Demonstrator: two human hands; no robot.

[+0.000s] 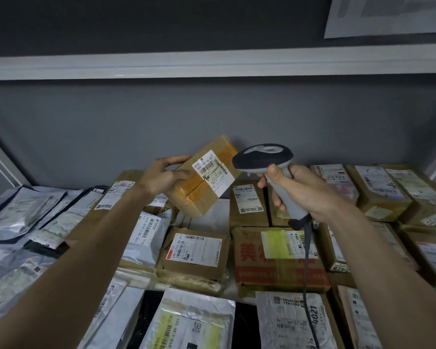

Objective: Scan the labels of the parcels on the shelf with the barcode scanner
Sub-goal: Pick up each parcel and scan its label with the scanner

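Clearly the job is in its middle, though nothing on the parcels shows which have been read, so how many are done cannot be told; by my reckoning one parcel is in hand for scanning and a great many others lie waiting on the shelf [207,217], filling the lower half of the frame as grey mailer bags at the lower left and brown boxes at the right. At the centre of the frame the left hand [165,176] holds a small brown taped box [202,195] lifted clear of the pile and tilted, fingers curled over its upper edge and thumb against its near side, so the white label [210,171] with its barcodes faces up and towards the scanner. Just to the right, the right hand [296,188] is wrapped firmly round the grey handle of the barcode scanner [263,157], thumb up the back and forefinger near the trigger, whether pressed I cannot tell. Its dark head sits just beside the label's right edge, and its cable [306,273] hangs towards the bottom of the frame
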